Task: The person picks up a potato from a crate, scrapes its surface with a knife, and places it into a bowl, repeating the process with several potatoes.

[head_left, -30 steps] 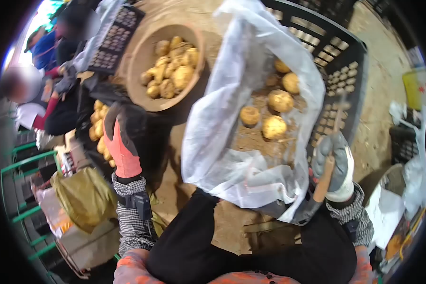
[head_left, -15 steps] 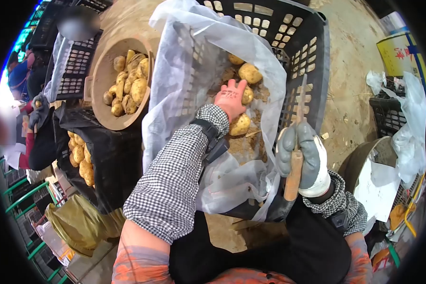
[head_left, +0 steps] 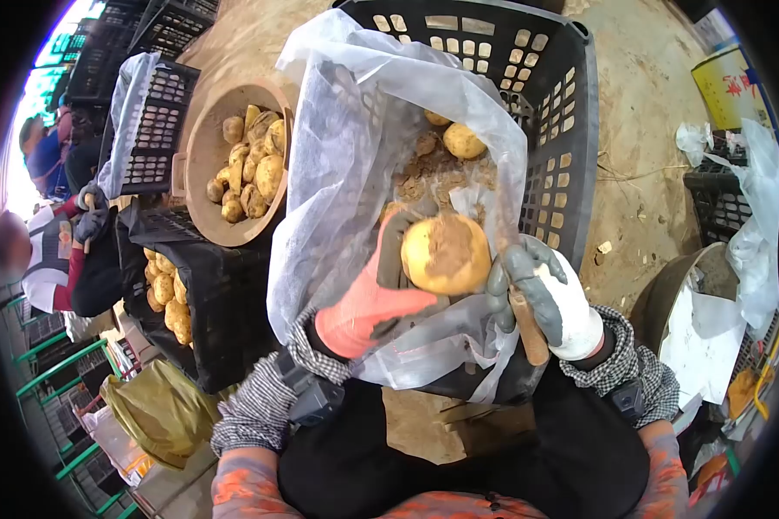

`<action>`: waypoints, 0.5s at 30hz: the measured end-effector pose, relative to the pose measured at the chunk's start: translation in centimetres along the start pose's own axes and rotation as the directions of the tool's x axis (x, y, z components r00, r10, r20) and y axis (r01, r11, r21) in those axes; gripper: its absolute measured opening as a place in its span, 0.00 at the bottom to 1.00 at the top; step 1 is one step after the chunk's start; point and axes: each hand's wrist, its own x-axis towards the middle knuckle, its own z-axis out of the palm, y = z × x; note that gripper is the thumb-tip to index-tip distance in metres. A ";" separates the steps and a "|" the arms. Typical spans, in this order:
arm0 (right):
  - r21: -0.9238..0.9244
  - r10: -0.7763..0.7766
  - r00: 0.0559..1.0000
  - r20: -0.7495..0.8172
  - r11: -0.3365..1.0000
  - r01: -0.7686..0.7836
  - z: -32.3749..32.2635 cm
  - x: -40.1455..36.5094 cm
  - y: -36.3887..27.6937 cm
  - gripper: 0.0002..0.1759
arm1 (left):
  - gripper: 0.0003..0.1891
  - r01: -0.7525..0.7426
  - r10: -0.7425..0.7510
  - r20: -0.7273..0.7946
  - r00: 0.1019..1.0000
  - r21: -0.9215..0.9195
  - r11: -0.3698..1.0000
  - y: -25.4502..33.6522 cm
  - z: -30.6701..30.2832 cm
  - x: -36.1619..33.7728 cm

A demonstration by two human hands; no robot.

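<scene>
My left hand (head_left: pixel 368 303), in a pink glove with a grey palm, grips a large yellow potato (head_left: pixel 433 259) above the lined crate. A patch of brown soil clings to the potato's upper face. Just right of it, my right hand (head_left: pixel 550 298), in a grey and white glove, is closed round the wooden handle (head_left: pixel 528 329) of a knife. Its blade points up and away, blurred. Below and beyond my hands, a black plastic crate (head_left: pixel 571 130) with a white liner (head_left: pixel 329 173) contains another potato (head_left: pixel 464 141) and loose soil (head_left: pixel 446 188).
On the left stand a tan tub (head_left: pixel 201 156) of potatoes and a black-lined crate (head_left: pixel 216 294) with more potatoes. A co-worker (head_left: pixel 56 251) sits at far left. A round bin (head_left: pixel 666 294) and plastic sheeting (head_left: pixel 753 251) are at the right.
My left hand has come up and back out of the crate, bringing a potato toward my right hand. The knife stays in my right hand, its blade now blurred.
</scene>
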 end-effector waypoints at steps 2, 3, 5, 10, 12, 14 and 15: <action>0.070 0.124 0.992 -0.031 0.990 -0.122 0.3 0.1 0.1 0.19 | 0.48 -0.072 0.072 0.023 0.997 0.000 0.997 -1.6 -0.5 -0.2; 0.067 0.131 0.990 -0.043 0.990 -0.128 0.2 0.2 0.4 0.19 | 0.49 -0.149 0.148 0.043 0.988 0.005 0.989 -2.0 -0.7 -0.3; -0.043 0.127 0.989 0.071 0.991 -0.124 -0.1 0.4 1.0 0.19 | 0.50 -0.053 0.058 0.024 0.998 -0.176 0.983 -1.7 -0.7 -0.5; 0.002 0.102 0.993 0.053 0.995 -0.102 0.2 0.5 0.9 0.09 | 0.49 -0.338 0.291 0.174 0.941 0.397 0.853 -2.3 -1.5 -0.3; -0.299 0.077 0.994 0.082 0.953 -0.049 -0.4 0.9 1.3 0.12 | 0.48 -0.369 0.304 0.210 0.929 0.486 0.792 -1.9 -1.6 -0.4; -0.310 0.114 0.992 0.055 0.946 -0.092 -0.2 0.7 1.2 0.13 | 0.48 -0.400 0.317 0.244 0.917 0.569 0.718 -2.0 -1.7 -0.5; -0.315 0.151 0.988 0.036 0.940 -0.132 0.0 0.6 1.1 0.15 | 0.47 -0.412 0.340 0.234 0.911 0.581 0.702 -2.2 -1.7 -0.5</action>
